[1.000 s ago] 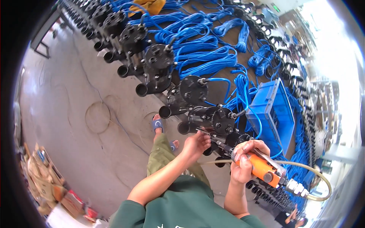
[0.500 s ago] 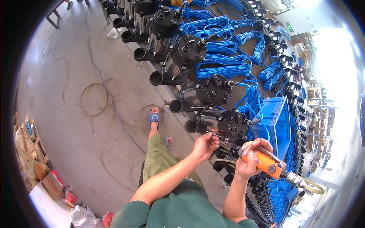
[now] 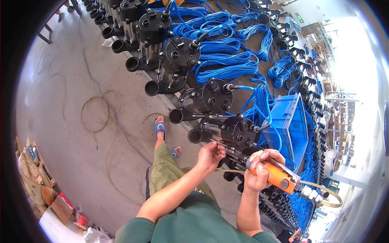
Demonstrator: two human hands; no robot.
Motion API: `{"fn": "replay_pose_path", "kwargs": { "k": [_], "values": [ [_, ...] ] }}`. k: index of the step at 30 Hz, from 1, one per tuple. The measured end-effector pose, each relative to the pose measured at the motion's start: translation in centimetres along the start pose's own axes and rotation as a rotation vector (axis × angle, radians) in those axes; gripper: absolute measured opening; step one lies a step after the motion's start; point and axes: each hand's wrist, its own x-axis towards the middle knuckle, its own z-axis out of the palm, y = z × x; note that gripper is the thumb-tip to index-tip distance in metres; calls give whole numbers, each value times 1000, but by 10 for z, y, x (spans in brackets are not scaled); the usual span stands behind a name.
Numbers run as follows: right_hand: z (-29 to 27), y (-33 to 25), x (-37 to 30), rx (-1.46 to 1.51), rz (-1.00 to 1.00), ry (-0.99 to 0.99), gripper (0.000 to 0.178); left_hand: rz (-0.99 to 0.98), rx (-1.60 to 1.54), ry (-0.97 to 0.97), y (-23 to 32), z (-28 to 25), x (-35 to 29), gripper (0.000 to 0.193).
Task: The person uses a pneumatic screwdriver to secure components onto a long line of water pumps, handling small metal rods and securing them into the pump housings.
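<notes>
My right hand [image 3: 263, 168] is wrapped round an orange air-powered driver [image 3: 277, 177], with a metal lever along its side and a hose fitting at its rear. The tool's black nose points toward my left hand [image 3: 211, 154]. That hand is closed in a pinch on a thin metal rod [image 3: 219, 142], beside a black cylindrical unit [image 3: 233, 130] lying on its side. Whether the rod joins the driver's nose is unclear. A blue cable runs from the unit's round end cap. Another such unit [image 3: 208, 97] lies tilted just beyond.
More black cylinders [image 3: 178, 62] stand in a row along the bench edge. Bundles of blue cable [image 3: 227, 67] lie behind them. A blue plastic crate [image 3: 285, 121] sits right of my hands. A yellowish hose [image 3: 334, 196] loops from the driver. Thin hoses [image 3: 95, 115] lie coiled on the floor at left.
The whole scene has shifted slightly left in view with my head. Both hands keep their grips, the driver still beside the same unit.
</notes>
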Motion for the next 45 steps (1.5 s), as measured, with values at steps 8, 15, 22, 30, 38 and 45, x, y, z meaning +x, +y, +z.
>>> {"fn": "replay_pose_path", "kwargs": {
  "k": [8, 15, 22, 30, 38, 45],
  "values": [
    [3, 9, 11, -66, 7, -68, 31, -18, 29, 40, 3, 4, -3, 20],
    [-3, 0, 19, -16, 93, -128, 38, 705, 1434, 179, 36, 17, -34, 30],
    [37, 6, 70, -39, -39, -316, 37, 941, 1797, -245, 67, 46, -6, 108],
    [34, 45, 56, -31, 83, -408, 29, 989, 1830, -232, 69, 40, 3, 99],
    [28, 15, 66, 208, 237, -184, 37, 904, 1894, -197, 64, 47, 5, 99],
    [-50, -3, 76, 95, 51, 154, 27, 934, 1874, -252, 53, 51, 6, 89]
  ]
}}
